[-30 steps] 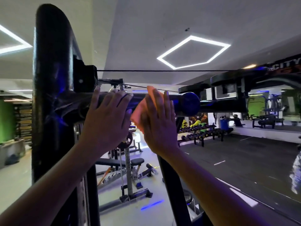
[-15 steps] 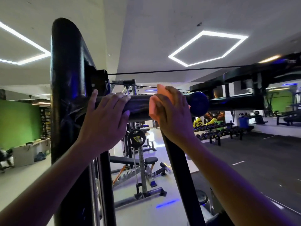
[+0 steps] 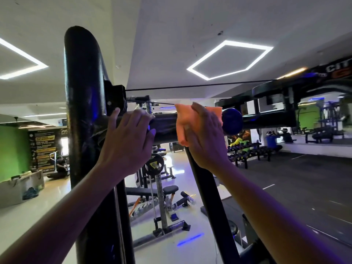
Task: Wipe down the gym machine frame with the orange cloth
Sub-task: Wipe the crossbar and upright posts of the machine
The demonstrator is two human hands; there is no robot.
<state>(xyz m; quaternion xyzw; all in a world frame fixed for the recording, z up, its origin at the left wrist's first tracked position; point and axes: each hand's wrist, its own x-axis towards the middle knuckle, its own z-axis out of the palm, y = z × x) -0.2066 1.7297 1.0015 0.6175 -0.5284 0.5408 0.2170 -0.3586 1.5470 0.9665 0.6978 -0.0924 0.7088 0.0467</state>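
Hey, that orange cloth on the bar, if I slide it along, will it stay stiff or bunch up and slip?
The orange cloth drapes over the horizontal bar and folds under the right hand, so it is probably soft and floppy. It looks thin, so likely light. On the glossy bar it may slide easily and bunch unless pressed flat.

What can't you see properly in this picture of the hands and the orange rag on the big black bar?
All in the head view:
- Orange cloth: its middle is covered by the right hand.
- Right fingertips: curled over the black horizontal bar, out of sight.
- Left hand: hides the bar beneath it.
- Thick black upright post: its base is cut off by the bottom edge.
- Dark wall poster: text too small.
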